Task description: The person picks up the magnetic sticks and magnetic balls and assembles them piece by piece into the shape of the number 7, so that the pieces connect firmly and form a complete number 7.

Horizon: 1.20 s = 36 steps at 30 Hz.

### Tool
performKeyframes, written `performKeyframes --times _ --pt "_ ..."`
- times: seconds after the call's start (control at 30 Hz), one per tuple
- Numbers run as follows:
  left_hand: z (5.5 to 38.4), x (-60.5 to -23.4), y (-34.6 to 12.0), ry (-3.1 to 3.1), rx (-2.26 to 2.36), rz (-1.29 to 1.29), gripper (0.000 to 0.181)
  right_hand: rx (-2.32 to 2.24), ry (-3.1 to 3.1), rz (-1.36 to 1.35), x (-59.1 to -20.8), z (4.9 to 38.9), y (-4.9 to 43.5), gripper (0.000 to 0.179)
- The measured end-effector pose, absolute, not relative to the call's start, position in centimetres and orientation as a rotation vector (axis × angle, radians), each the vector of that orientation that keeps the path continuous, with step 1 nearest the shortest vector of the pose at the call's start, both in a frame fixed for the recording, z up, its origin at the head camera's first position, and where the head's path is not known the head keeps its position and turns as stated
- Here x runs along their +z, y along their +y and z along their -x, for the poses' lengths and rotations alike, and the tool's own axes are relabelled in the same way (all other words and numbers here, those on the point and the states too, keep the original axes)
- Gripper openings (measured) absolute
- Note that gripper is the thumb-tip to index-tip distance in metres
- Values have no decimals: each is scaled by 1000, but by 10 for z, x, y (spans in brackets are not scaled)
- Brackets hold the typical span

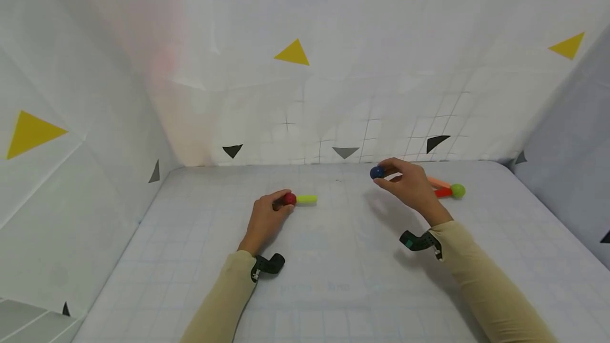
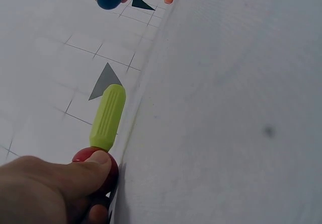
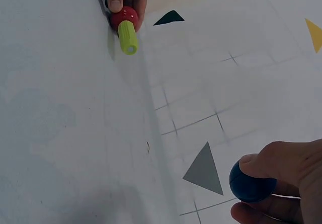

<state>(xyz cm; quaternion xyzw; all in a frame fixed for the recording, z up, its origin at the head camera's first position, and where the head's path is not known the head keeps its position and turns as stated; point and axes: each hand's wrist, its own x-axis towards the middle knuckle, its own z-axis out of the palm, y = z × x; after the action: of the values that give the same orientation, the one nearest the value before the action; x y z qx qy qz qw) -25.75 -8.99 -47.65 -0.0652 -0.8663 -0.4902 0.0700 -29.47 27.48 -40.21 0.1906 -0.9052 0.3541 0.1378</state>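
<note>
My left hand (image 1: 268, 217) pinches a red ball (image 1: 289, 199) between thumb and fingers, low over the table. From the ball a ridged yellow-green rod (image 2: 108, 117) sticks out to the right. Something dark shows behind the ball, mostly hidden by the fingers. Farther right, my right hand (image 1: 409, 184) holds a blue ball (image 1: 377, 172) by its fingertips, raised above the tabletop. Thumb on one side and fingers on the other grip this ball (image 3: 250, 182) in the right wrist view.
Beyond the right hand lie a red rod (image 1: 443, 192), an orange rod (image 1: 439, 182) and a green ball (image 1: 458, 191) at the red rod's end. The white tabletop (image 1: 314, 290) meets a white back wall (image 1: 362, 94) marked with triangles and grid lines.
</note>
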Motion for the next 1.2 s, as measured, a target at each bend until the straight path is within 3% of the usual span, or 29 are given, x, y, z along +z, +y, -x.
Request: performKeyframes --times 1.2 --pt "258 -476 -91 -2597 -1452 212 42 1094 -2663 -701 -422 299 219 35"
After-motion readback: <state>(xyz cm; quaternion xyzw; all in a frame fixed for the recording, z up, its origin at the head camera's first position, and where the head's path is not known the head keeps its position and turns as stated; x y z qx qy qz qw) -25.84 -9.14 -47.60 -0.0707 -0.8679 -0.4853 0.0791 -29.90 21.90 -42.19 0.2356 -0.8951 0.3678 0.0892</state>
